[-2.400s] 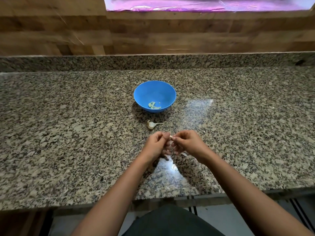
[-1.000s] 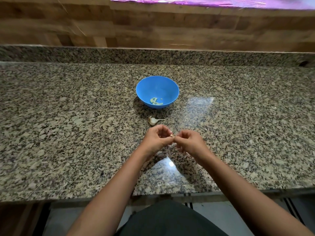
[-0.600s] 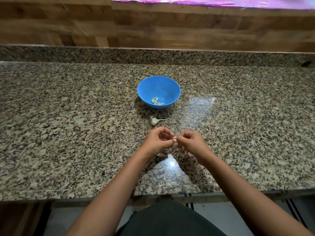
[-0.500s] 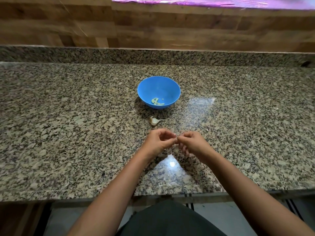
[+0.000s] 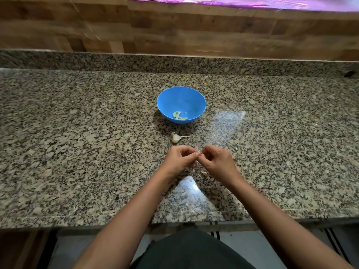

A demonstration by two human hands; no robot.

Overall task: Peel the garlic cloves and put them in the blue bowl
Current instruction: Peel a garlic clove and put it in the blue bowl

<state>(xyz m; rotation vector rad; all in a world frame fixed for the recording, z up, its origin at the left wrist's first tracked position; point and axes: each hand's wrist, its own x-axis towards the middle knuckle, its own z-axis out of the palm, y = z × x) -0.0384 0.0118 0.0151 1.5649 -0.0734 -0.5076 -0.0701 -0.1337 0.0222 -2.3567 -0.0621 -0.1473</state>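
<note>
You have a small garlic clove (image 5: 199,152) pinched between the fingertips of both hands. Your left hand (image 5: 179,159) and right hand (image 5: 217,162) are each curled, thumb and forefinger meeting on it just above the counter (image 5: 77,133). The clove is too small to tell how much skin is on it. Straight ahead of your hands, well beyond them, the blue bowl (image 5: 186,100) holds a few pale peeled cloves (image 5: 179,115) at its bottom, so part of the job looks done. Between your hands and the bowl, nearer your knuckles, lies a garlic remnant (image 5: 175,138) with its stalk pointing right; I cannot tell whether it holds more cloves. A pale scrap (image 5: 204,173), probably shed skin, lies just under your right hand. By my reading you are mid-peel. What is left is to finish this clove, drop it in the bowl, then check the remnant.
</note>
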